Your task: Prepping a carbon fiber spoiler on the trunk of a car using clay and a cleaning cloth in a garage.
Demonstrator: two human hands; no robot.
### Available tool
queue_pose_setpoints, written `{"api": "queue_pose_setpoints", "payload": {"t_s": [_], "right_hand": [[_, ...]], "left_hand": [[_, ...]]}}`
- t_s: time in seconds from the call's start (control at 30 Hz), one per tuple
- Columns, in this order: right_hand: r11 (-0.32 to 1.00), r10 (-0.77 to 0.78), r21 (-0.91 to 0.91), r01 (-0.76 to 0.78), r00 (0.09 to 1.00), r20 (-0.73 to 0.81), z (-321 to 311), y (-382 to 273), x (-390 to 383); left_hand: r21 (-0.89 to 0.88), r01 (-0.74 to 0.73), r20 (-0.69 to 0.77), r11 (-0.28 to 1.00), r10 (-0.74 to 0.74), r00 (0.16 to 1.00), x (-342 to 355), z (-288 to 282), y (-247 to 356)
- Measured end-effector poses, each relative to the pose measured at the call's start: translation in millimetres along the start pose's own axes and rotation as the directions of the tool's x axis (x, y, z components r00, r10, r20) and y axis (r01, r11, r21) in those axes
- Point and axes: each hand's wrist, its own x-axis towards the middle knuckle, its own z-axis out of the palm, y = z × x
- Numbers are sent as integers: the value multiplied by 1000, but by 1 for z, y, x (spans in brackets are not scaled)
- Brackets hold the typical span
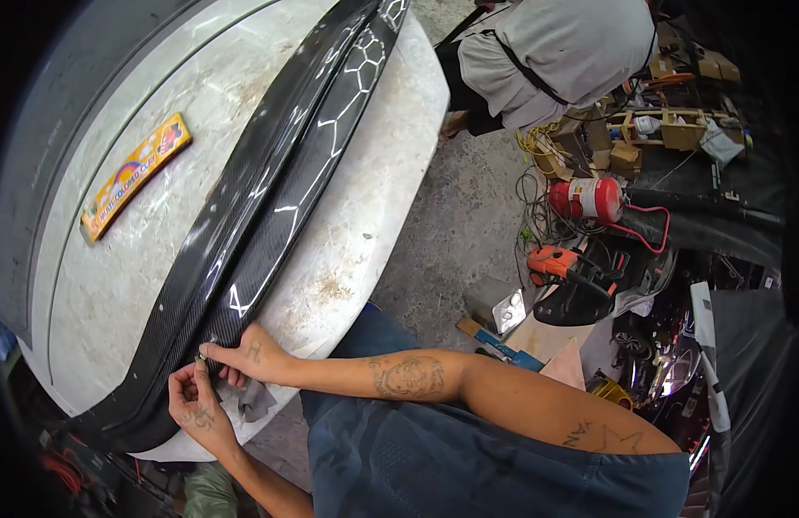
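1. A white surface (pixel 373 224) fills the left of my view, scuffed all over, with brownish stains along its rounded right edge.
2. The black panel (pixel 274 177) lies on that surface. I see a long, gently bowed piece with a fine weave under high gloss; white light streaks run along it, breaking into a honeycomb glare toward the far end. A deep groove divides it lengthwise, and a few pale specks dot its left side. Its long axis runs from lower left to upper right, the far end leaving my view at the top and the near end bending off to the left.
3. Beyond the surface, at the top, I have a co-worker (pixel 572 52) in grey.
4. Several cardboard boxes (pixel 624 160) are piled at the upper right; I can't make out what they hold.
5. A red extinguisher (pixel 581 200) lies below them, above an orange tool (pixel 555 263).
6. A narrow yellow carton (pixel 136 177) lies on the white surface, left of the panel; its contents are hidden.
7. My right grip (pixel 259 352) is at the panel's near part, thumb extended, fingers curled; my left grip (pixel 195 413) meets it, thumb raised. I can't tell whether either pinches anything.
8. A grey cloth (pixel 255 401) hangs just below the right grip.
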Motion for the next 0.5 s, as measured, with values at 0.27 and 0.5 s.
{"api": "queue_pose_setpoints", "payload": {"t_s": [0.27,0.5], "right_hand": [[1000,-24,-17,24,999,24,-2,-5,-2],[1000,-9,21,8,999,49,13,2,-2]], "left_hand": [[-112,16,30,994,-13,999,2,-4,-1],[-190,63,-12,980,-66,998,-10,-32,-8]]}}
